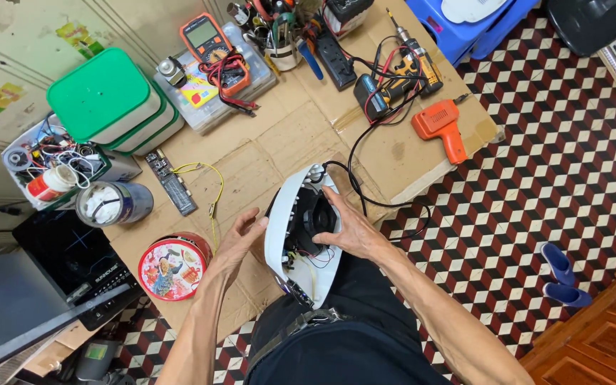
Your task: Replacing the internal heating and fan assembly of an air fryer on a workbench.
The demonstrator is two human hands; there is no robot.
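One white oval device shell (283, 214), opened, stands on edge on the cardboard sheet (279, 139) that covers the floor, just in front of the person's lap. Inside it: one black round speaker part (319, 217) and thin red and white wires.

Left hand (242, 239) lies open against the shell's outer white side, fingers spread, bracing rather than gripping. Right hand (344, 228) rests on the open inner side, fingers curled over the black part; how firmly it grasps cannot be told.

One black cable (354, 178) runs from the shell's top across the cardboard.

Around it, counted:
- one round red tin (172, 267), just left of the left hand
- one orange multimeter (208, 39) with red and black leads, on a clear plastic box
- two green-lidded tubs (112, 107), stacked
- one orange glue gun (440, 128), well apart, to the right
- one cordless drill (411, 60) beside one black power strip (333, 53)
- one long narrow circuit board (171, 182)
- one silvery can (112, 203)
- two blue slippers (561, 274) on the checked tile floor (557, 164)
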